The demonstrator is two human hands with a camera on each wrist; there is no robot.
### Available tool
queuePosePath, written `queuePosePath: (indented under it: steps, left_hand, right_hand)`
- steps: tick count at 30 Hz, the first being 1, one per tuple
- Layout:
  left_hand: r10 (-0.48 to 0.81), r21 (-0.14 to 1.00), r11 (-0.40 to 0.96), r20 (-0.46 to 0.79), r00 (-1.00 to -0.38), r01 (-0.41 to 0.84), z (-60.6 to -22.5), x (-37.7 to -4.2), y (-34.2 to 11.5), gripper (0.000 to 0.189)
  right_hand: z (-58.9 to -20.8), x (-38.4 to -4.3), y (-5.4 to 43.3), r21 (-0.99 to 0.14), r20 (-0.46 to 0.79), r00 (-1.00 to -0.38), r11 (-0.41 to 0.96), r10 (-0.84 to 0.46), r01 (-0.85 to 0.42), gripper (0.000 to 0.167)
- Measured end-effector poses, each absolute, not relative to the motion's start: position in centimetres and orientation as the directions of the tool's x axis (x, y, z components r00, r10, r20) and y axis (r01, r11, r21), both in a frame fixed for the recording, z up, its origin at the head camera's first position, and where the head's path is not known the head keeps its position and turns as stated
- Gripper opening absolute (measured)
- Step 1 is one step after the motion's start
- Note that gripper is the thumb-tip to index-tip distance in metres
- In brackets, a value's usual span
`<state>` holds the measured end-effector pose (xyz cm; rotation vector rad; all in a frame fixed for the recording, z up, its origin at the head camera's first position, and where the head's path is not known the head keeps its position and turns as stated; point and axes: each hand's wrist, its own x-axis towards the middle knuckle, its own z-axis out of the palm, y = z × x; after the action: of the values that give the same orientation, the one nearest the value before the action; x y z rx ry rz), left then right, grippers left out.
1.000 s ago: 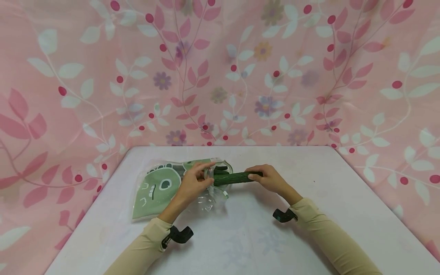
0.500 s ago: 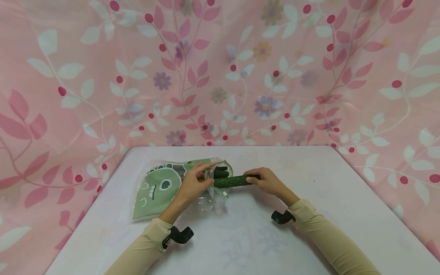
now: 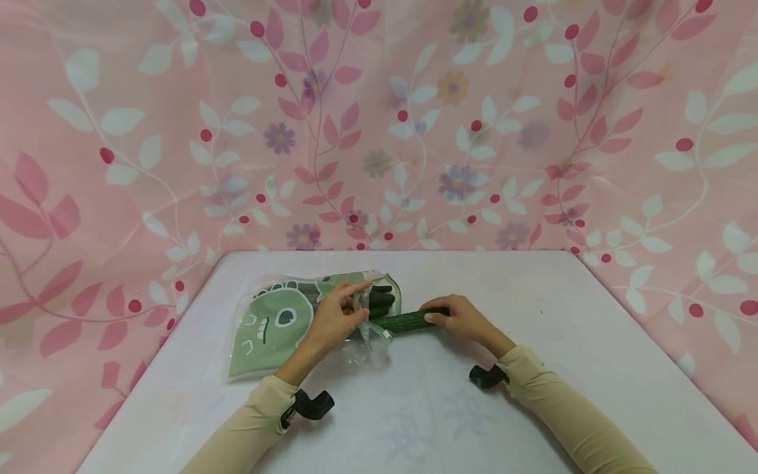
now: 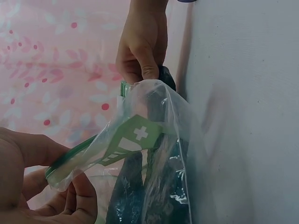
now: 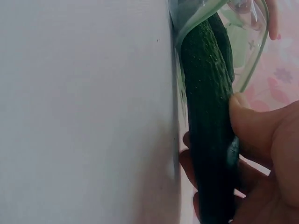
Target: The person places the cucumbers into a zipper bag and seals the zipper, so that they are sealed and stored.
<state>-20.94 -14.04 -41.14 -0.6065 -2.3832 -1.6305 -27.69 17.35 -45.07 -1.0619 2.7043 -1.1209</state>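
A clear zip bag (image 3: 254, 355) with a green cartoon creature printed on it lies on the table's left half, mouth facing right. My left hand (image 3: 335, 317) pinches the rim of its mouth between thumb and fingers, holding it apart. Dark green cucumbers (image 3: 381, 301) show inside the mouth. My right hand (image 3: 463, 317) grips a bumpy cucumber (image 3: 408, 321) by its outer end, thumb on one side and fingers round the other in the right wrist view. The far end of this cucumber (image 5: 205, 70) is within the bag's opening, beside another one.
A white-covered table (image 3: 533, 395) spreads in front of me and to the right. Behind it hangs a pink floral cloth (image 3: 379, 131). Black wrist cameras (image 3: 314, 405) sit at both sleeves, close above the table.
My right hand has moved slightly toward me with the cucumber, which now slants across the lower part of the opening. More of the cucumbers inside show. My left hand stays in place.
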Motion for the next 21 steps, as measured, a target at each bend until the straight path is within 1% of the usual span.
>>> queuePosePath:
  steps: [5, 7, 10, 16, 21]
  left_hand:
    - [0.238, 0.838, 0.318, 0.382, -0.893, 0.443, -41.2, -21.1, -13.9, 0.054]
    - [0.241, 0.835, 0.325, 0.382, -0.892, 0.445, -41.2, -21.2, -13.9, 0.054]
    - [0.243, 0.833, 0.321, 0.387, -0.89, 0.45, -41.2, -21.2, -13.9, 0.054]
    - [0.254, 0.84, 0.291, 0.393, -0.884, 0.457, -41.4, -21.2, -13.9, 0.054]
    - [0.244, 0.851, 0.293, 0.373, -0.895, 0.435, -41.2, -21.1, -13.9, 0.053]
  right_hand:
    - [-44.8, -27.9, 18.7, -0.578, 0.226, -0.764, 0.548, -0.604, -0.604, 0.027]
    - [-44.6, -28.1, 19.7, -0.547, 0.236, -0.751, 0.555, -0.616, -0.627, 0.027]
    - [-44.5, -28.5, 21.2, -0.532, 0.242, -0.728, 0.54, -0.642, -0.653, 0.026]
    - [-45.4, -29.4, 22.7, -0.56, 0.274, -0.679, 0.461, -0.681, -0.689, 0.022]
    - [-45.2, -29.4, 22.1, -0.595, 0.296, -0.698, 0.445, -0.652, -0.669, 0.02]
